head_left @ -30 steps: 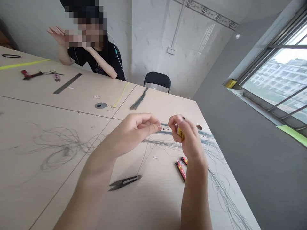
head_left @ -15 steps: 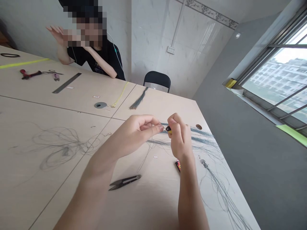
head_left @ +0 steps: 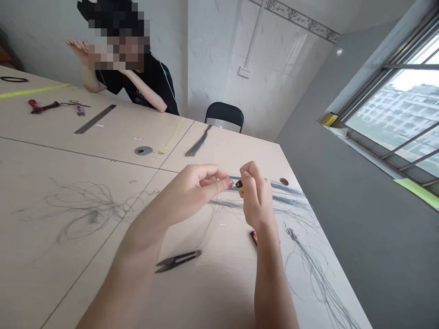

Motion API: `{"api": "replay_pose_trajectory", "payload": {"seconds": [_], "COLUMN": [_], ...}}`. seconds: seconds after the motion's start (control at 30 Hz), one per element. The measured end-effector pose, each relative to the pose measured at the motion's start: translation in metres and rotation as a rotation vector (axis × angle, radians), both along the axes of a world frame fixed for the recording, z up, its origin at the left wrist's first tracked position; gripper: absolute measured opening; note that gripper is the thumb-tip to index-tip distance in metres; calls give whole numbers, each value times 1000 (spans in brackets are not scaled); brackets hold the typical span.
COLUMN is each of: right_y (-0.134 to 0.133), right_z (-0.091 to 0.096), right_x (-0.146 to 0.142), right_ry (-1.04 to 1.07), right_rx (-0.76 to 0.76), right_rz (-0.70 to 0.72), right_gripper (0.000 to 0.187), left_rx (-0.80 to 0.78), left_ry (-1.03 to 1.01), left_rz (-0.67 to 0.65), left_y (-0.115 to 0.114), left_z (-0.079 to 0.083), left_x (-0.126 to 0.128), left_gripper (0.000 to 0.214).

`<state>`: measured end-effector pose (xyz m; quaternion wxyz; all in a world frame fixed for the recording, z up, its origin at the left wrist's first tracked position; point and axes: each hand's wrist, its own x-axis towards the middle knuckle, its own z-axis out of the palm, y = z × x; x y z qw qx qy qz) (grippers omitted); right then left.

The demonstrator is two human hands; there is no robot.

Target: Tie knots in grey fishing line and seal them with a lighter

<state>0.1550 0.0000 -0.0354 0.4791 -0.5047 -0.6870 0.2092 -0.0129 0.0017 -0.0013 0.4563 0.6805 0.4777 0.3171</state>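
Note:
My left hand point(head_left: 195, 187) is held over the table with thumb and forefinger pinched on a thin grey thread. Right beside it, my right hand point(head_left: 255, 196) is closed around a small yellow and black lighter point(head_left: 239, 185), whose tip nearly touches the left fingertips. Bundles of grey thread point(head_left: 288, 194) lie on the table point(head_left: 103, 151) under and behind both hands. Black thread snips point(head_left: 178, 260) rest below my left forearm.
A red and black packet point(head_left: 254, 236) peeks out beside my right wrist. Loose tangled thread point(head_left: 85, 210) spreads at the left. Farther off lie a metal ruler point(head_left: 96, 119), scissors point(head_left: 76, 106), a grey disc point(head_left: 143, 150) and a yellow cord point(head_left: 170, 137). A person in black point(head_left: 144, 82) sits across; a black chair point(head_left: 224, 116) stands by the wall.
My right hand turned and drew in toward the left fingertips, bringing the lighter's tip up to them. The left hand stayed in its pinch. The person opposite shifted slightly.

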Motion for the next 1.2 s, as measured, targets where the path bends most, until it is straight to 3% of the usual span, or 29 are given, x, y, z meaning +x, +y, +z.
{"api": "replay_pose_trajectory", "payload": {"seconds": [0.93,1.2], "right_y": [-1,-3], "right_z": [3,7], "right_x": [1,0], "right_ry": [-110,-181], "right_rx": [14,84], "right_rz": [-30,-70], "right_gripper": [15,16], "left_rx": [8,12], "left_ry": [0,6], "left_rz": [-17,-8], "left_y": [0,1], "left_z": [-1,-2], "left_x": [-3,-4], "left_gripper": [30,30]}}
